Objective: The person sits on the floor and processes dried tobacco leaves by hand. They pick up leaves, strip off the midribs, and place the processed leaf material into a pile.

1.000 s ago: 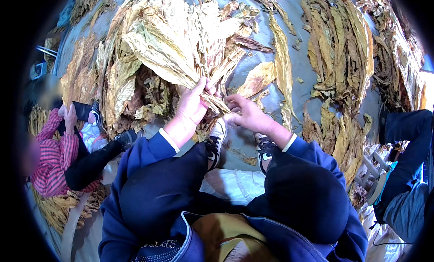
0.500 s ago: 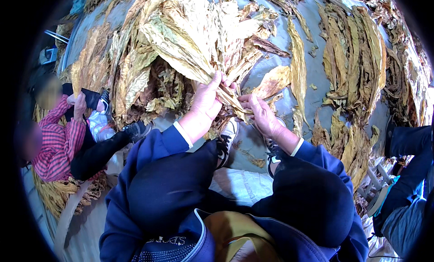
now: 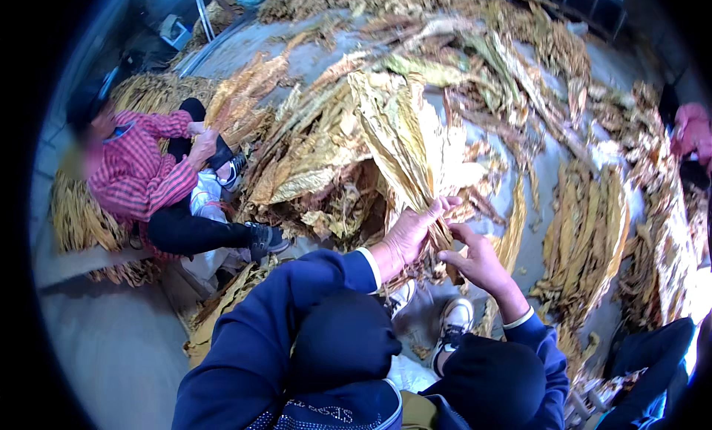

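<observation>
A fan of dried yellow-brown tobacco leaves [image 3: 393, 140] points up and away from me, its blades spread at the far end. My left hand [image 3: 415, 233] is closed round the narrow stem end of this bunch. Just below and to the right, my right hand [image 3: 482, 263] has its thumb and fingers on the stem ends, which stick out toward my shoes. Part of the right hand's grip is hidden behind the stems. Beyond the left hand lies a loose heap of tobacco leaves [image 3: 319, 163].
On the left a seated person [image 3: 148, 166] in a red checked shirt handles other leaves. Flattened leaf piles [image 3: 582, 237] lie to the right on a grey sheet [image 3: 545, 148]. Another person's dark trouser leg [image 3: 653, 348] shows at the lower right. My shoe [image 3: 454, 319] stands below the hands.
The view has swung left and up, so the scene sits further right and lower. The leaf bunch now stands steeper, and my two hands remain at its stem end.
</observation>
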`<state>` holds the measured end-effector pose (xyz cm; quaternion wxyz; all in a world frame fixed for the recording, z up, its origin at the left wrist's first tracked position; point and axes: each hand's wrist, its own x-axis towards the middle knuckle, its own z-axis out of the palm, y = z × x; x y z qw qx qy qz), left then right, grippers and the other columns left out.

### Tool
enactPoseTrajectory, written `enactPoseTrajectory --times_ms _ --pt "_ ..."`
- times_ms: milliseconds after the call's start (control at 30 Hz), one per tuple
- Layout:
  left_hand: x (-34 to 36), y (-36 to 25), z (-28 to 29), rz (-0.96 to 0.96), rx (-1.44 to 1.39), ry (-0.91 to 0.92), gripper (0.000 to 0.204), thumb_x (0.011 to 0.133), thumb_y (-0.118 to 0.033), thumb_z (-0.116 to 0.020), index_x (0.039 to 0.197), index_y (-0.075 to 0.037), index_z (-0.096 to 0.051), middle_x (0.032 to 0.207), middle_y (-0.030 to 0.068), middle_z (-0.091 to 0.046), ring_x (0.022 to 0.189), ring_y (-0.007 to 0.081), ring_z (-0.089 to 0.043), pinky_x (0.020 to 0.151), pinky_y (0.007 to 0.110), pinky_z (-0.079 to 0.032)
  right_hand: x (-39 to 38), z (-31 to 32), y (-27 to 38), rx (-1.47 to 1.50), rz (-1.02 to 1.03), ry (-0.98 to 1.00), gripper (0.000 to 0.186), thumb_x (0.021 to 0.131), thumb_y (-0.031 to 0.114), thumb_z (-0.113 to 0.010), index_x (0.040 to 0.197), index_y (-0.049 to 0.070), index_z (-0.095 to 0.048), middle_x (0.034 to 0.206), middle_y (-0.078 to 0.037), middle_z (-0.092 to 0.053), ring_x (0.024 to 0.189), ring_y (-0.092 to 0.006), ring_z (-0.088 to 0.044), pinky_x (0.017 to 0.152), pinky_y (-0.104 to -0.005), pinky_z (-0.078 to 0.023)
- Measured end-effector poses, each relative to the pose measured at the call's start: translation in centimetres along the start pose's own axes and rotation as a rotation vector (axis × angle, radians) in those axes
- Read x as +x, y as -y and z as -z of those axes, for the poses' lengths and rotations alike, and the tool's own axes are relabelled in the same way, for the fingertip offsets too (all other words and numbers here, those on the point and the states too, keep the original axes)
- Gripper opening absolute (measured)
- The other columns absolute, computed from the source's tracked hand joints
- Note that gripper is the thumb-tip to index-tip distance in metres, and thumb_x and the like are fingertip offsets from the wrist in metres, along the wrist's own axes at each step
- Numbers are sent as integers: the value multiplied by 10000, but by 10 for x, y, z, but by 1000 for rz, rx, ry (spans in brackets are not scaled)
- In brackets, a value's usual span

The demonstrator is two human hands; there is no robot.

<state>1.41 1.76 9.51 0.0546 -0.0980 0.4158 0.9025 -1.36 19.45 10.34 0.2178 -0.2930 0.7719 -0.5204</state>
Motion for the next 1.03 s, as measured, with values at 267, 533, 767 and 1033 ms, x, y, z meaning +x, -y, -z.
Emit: enactPoseTrajectory --times_ms 267,533,767,1033 --pt "-51 -74 -55 -252 35 136 445 865 -414 -677 1122 -54 -628 1250 80 -591 1192 197 -511 1054 369 -381 5 14 139 -62 53 29 252 875 10 -566 1123 -3 -528 870 -173 -642 753 -279 -647 692 -363 -506" --pt "-224 -148 -72 -1548 1231 -192 233 805 -91 -703 1019 -71 -613 1107 92 -622 1134 264 -575 1019 463 -424 -36 3 240 -871 617 -60 217 821 -72 -535 1030 -11 -543 839 -206 -567 765 -408 -579 651 -451 -458" --pt "-269 -178 -52 -1355 1930 -250 161 763 -199 -618 684 -80 -541 648 4 -564 673 157 -599 622 357 -491 -66 -52 302 -1136 882 49 292 793 -61 -587 1085 -45 -577 846 -160 -585 755 -332 -571 715 -431 -453" --pt "-351 -256 -34 -853 1996 -38 132 786 -90 -640 901 -37 -600 842 127 -658 776 245 -695 658 328 -571 -38 -98 344 -961 1183 125 383 813 -34 -623 1187 -13 -547 971 -173 -628 853 -318 -621 792 -432 -502"
